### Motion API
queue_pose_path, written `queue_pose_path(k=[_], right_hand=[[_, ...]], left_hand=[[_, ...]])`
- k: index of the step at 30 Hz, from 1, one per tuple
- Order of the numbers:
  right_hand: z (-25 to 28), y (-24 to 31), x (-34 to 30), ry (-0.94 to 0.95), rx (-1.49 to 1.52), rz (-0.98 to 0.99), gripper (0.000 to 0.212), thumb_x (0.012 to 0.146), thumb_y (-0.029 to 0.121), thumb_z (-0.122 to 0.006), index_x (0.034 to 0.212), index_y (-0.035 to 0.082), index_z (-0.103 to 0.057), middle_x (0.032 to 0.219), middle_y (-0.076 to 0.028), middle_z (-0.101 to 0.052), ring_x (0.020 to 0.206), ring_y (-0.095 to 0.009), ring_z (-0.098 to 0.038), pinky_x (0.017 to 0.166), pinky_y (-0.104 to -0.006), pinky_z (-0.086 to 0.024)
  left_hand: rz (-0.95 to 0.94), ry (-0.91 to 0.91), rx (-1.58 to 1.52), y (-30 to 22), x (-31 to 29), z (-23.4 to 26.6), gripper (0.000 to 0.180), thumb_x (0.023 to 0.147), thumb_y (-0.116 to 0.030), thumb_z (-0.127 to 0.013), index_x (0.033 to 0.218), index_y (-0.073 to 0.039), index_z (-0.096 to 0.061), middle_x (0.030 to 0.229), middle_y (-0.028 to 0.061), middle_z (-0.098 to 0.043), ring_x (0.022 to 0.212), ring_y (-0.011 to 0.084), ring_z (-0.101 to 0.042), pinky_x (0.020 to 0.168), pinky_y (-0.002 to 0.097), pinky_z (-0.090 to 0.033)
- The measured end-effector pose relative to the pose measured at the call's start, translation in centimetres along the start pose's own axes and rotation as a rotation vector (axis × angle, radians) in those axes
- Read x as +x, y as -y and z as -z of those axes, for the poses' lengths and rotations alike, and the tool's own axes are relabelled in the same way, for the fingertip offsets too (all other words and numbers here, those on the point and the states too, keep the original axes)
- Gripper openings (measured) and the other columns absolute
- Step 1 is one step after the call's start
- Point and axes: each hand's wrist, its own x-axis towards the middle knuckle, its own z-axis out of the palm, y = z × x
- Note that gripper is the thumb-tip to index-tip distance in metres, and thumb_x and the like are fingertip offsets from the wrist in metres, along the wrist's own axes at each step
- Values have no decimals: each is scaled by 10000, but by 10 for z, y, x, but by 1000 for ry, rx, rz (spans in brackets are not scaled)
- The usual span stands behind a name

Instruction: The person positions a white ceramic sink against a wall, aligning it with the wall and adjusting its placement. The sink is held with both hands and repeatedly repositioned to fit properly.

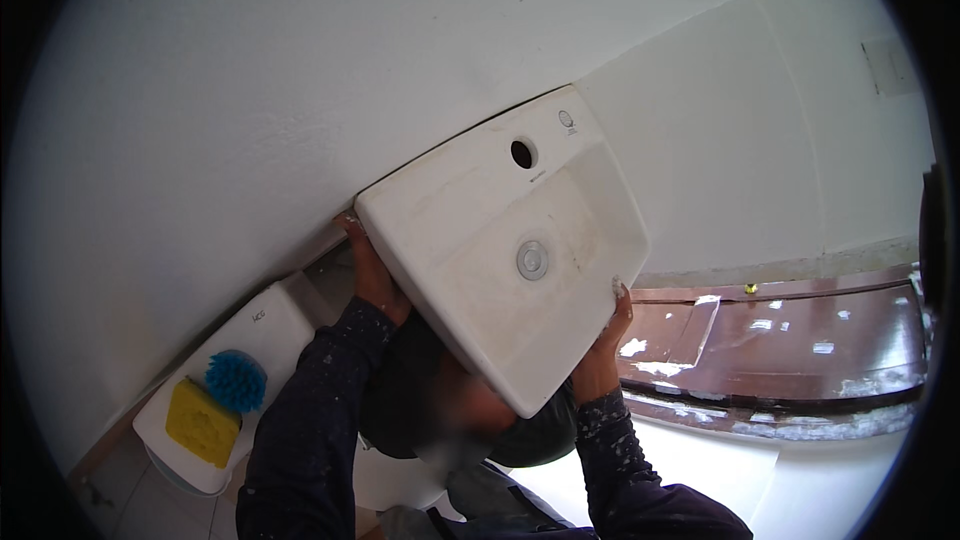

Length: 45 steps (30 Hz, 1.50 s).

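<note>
A white rectangular washbasin [446, 202] sits tilted in the view, its back edge along the wall. It has a round tap hole [523, 153] and a metal drain fitting [533, 260]. My left hand [378, 275] grips the basin's left side, with fingertips by the wall. On the right side, near the front corner, my right hand [600, 348] holds it with the thumb up on the rim. The fingers under the basin are hidden. Dark sleeves with pale specks cover both my forearms.
Another person [400, 415] is under the basin, close between my arms. At left, a white toilet tank [285, 315] carries a blue bristly brush head [235, 380] and a yellow sponge [203, 422]. A brown panel [770, 345] with whitish patches lies to the right.
</note>
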Motion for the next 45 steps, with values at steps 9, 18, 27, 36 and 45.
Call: queue_pose_path(k=[9, 18, 27, 36, 45], right_hand=[[0, 3, -2, 23, 14, -2, 499, 896, 315, -425, 1229, -50, -496, 1118, -196, -602, 983, -306, -615, 852, -386, -523], [-3, 4, -2, -3, -8, 7, 500, 884, 307, -430, 1224, -55, -495, 1106, -207, -602, 966, -319, -619, 834, -401, -531], [-1, -1, -2, -27, 18, 5, 522, 881, 323, -437, 1248, -46, -483, 1124, -209, -601, 973, -328, -624, 834, -414, -543], [12, -6, 8, 43, 64, 9, 545, 886, 332, -435, 1272, -51, -460, 1142, -221, -591, 980, -345, -620, 840, -423, -542], [13, -5, 6, 38, 47, -2, 531, 879, 331, -450, 1251, -48, -477, 1125, -222, -598, 965, -341, -627, 832, -431, -544]], left_hand=[[8, -10, 11, -3, -7, -9, 941, 818, -823, -225, 1470, -147, -271, 1470, 96, -357, 1334, 277, -363, 1094, 429, -325], [8, 0, -6, -4, -7, -8, 930, 827, -813, -227, 1469, -142, -271, 1468, 95, -359, 1336, 273, -361, 1094, 424, -325], [-8, 15, 5, -2, -4, -5, 940, 820, -821, -227, 1469, -143, -276, 1468, 96, -357, 1337, 275, -356, 1097, 425, -318], [6, -10, 20, -2, -3, -4, 967, 806, -835, -230, 1472, -135, -273, 1473, 102, -350, 1341, 278, -346, 1103, 426, -302], [-11, 1, 35, -4, -7, -10, 962, 808, -832, -231, 1473, -138, -266, 1478, 98, -342, 1349, 274, -336, 1107, 422, -298]])
